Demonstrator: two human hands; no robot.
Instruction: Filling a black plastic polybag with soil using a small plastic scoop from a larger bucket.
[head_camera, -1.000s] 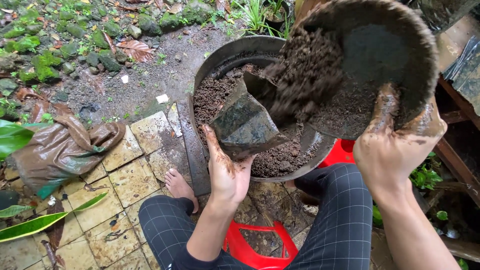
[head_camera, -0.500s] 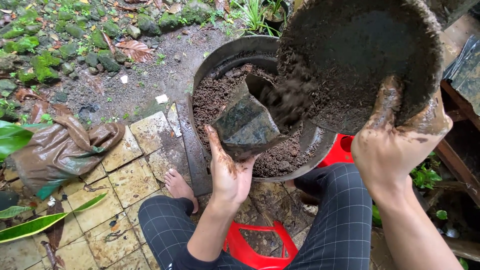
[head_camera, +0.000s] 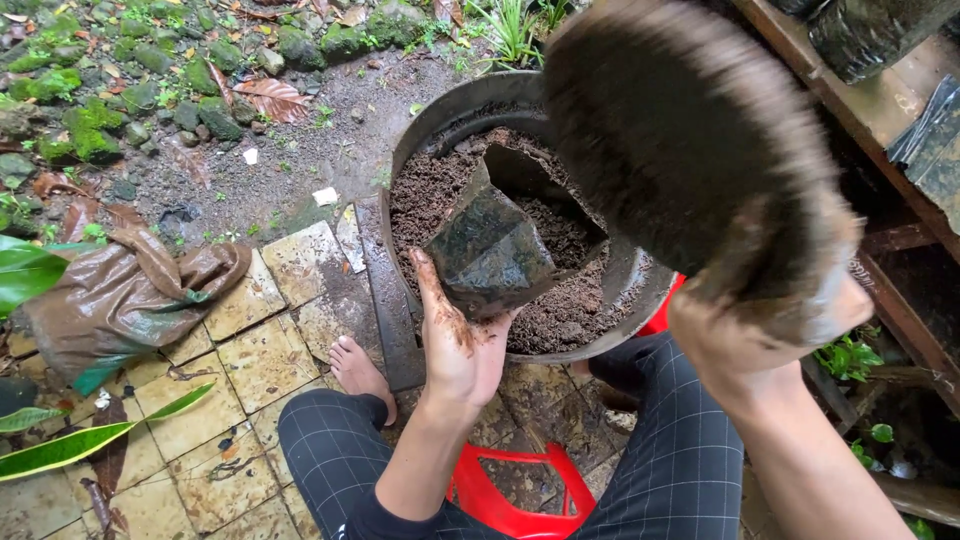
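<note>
Both hands are working: my left hand (head_camera: 462, 345) is gripping the dark plastic soil-filled bag (head_camera: 497, 245) over the round metal basin (head_camera: 425, 125); my right hand (head_camera: 745, 335), fingers blurred beyond telling, is holding the smeared round bowl (head_camera: 690, 140).

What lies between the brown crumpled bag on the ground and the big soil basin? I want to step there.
In the head view, between the brown bag and the basin lie wet yellowish paving tiles and a white scrap.

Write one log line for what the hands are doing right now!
left hand: holds black plastic grow bag open | right hand: holds soil-caked scoop bowl, blurred | bag: part-filled with soil, over metal basin
</note>
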